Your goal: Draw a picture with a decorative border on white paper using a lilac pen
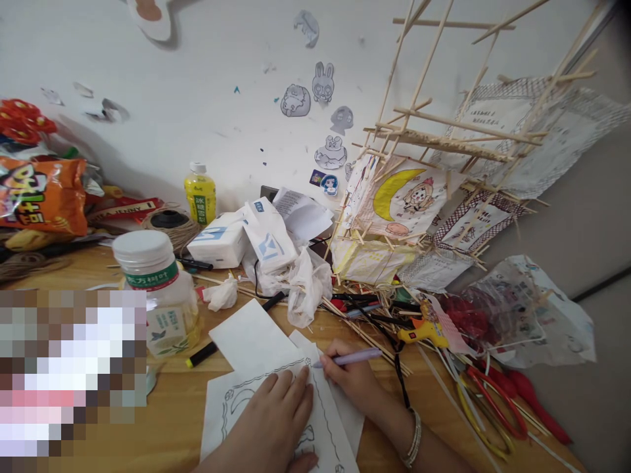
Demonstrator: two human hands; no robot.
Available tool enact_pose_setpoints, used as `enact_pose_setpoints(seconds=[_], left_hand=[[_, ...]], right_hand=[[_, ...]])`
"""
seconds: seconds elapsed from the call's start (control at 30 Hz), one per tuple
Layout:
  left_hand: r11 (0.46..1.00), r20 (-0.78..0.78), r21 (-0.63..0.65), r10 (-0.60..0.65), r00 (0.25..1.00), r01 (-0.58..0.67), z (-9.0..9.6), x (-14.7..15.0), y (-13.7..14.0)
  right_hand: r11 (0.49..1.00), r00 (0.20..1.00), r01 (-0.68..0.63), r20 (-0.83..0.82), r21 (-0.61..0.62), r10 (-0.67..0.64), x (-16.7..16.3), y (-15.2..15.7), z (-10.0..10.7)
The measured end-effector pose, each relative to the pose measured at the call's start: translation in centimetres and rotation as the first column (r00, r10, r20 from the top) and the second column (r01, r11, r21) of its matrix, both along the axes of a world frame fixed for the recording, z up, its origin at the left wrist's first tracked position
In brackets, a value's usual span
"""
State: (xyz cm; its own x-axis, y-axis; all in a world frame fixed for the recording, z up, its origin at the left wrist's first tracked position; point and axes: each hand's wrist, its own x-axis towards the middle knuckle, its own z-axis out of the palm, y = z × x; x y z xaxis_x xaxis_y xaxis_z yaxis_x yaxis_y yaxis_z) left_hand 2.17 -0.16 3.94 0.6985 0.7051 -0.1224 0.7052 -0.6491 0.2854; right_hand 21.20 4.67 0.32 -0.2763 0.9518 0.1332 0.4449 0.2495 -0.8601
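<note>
A sheet of white paper (pixel 217 401) with a drawn wavy border and a crescent outline lies on the wooden table. My left hand (pixel 276 414) rests flat on it, fingers stretched out, and covers part of the drawing. In my right hand (pixel 355 381) is a light purple pen (pixel 357 357), held near the sheet's upper right corner; its tip is close to a small drawn flower there. Under and behind the drawing lie more blank sheets, one a white paper (pixel 251 338) set at an angle. A bracelet (pixel 414 437) circles my right wrist.
Left stands a clear jar with a white lid (pixel 142 246), near a black marker (pixel 202 353). Behind are tissue packs (pixel 269 233) and a yellow bottle (pixel 200 190). To the right are a stick frame with drawings (pixel 409 197), a yellow glue gun (pixel 426 325) and red-handled pliers (pixel 497 401).
</note>
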Motion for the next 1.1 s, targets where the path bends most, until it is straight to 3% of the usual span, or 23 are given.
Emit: enact_pose_setpoints(seconds=[0.43,0.6,0.8,1.1], left_hand=[[1.000,-0.020,0.023,-0.003,1.000,0.004,0.3,0.0,-0.1],[1.000,-0.006,0.022,0.001,1.000,-0.001,0.2,0.0,0.0],[1.000,-0.093,0.011,-0.018,0.996,0.019,0.9,0.3,0.0],[1.000,-0.032,0.024,-0.015,0.999,0.015,1.0,0.1,-0.1]], right_hand=[[0.998,0.999,0.002,-0.044,-0.055,-0.005,0.0,0.1,-0.1],[0.999,1.000,0.001,-0.024,-0.035,-0.001,-0.1,0.1,0.0],[1.000,1.000,0.014,-0.022,-0.002,-0.014,0.1,0.1,-0.3],[0.998,0.999,0.026,0.019,0.054,-0.028,0.1,0.2,-0.2]])
